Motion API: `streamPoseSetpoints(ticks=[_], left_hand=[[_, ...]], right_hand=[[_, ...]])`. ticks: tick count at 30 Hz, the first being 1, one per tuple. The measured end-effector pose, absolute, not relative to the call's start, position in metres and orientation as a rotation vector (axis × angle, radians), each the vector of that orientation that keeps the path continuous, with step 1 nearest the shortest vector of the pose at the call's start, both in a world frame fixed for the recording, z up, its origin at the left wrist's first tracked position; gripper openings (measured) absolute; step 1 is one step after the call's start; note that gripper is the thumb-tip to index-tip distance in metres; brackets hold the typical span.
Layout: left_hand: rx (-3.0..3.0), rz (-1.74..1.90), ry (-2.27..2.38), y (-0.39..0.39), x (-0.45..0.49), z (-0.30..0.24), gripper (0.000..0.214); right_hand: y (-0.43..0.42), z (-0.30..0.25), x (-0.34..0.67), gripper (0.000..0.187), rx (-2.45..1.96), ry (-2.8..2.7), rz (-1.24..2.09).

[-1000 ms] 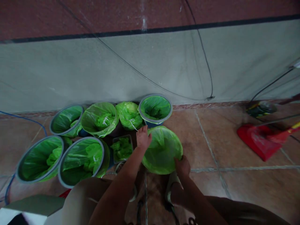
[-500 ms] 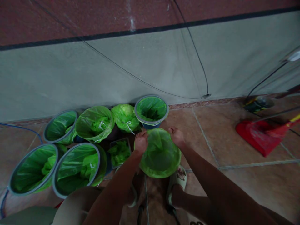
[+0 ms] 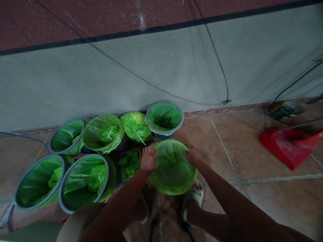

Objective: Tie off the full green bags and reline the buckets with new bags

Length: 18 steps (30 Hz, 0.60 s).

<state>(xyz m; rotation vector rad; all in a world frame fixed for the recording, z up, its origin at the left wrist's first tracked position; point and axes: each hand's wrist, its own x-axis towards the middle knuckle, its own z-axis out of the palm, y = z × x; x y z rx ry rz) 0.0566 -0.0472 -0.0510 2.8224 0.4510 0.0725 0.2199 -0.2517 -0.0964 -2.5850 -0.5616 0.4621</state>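
A round bin lined with a green plastic bag [image 3: 173,171] stands on the floor right in front of me. My left hand [image 3: 148,160] grips the bag's rim on its left side, fingers closed on the plastic. My right hand [image 3: 193,156] holds the rim on the far right side, also closed on the bag. The plastic is bunched up between both hands at the far edge.
Several grey-rimmed bins with green bags [image 3: 165,117] [image 3: 84,181] [image 3: 37,181] stand along the grey wall [image 3: 151,67] to the left. A tied green bag [image 3: 136,126] lies among them. A red dustpan [image 3: 286,148] lies on the tiled floor at right. Cables hang on the wall.
My right hand moved from the near right side of the rim to its far right side. Both hands now pull the plastic inward at the far edge.
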Motion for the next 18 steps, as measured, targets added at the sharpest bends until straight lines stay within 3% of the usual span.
streamPoseSetpoints(ticks=[4, 7, 11, 18], left_hand=[[2.691, 0.182, 0.625, -0.055, 0.101, -0.038, 0.043], [2.668, -0.065, 0.774, -0.057, 0.142, -0.038, 0.038], [2.56, -0.401, 0.769, -0.051, 0.168, -0.049, 0.048], [2.437, -0.277, 0.496, -0.031, 0.151, -0.061, 0.029]], right_hand=[[-0.231, -0.083, 0.245, 0.044, -2.472, -0.639, 0.469], [-0.206, -0.077, 0.262, 0.047, -2.492, -0.663, 0.596], [-0.185, -0.084, 0.268, 0.044, -2.449, -0.741, 0.741], [-0.196, -0.101, 0.26, 0.03, -2.036, -0.867, 0.767]])
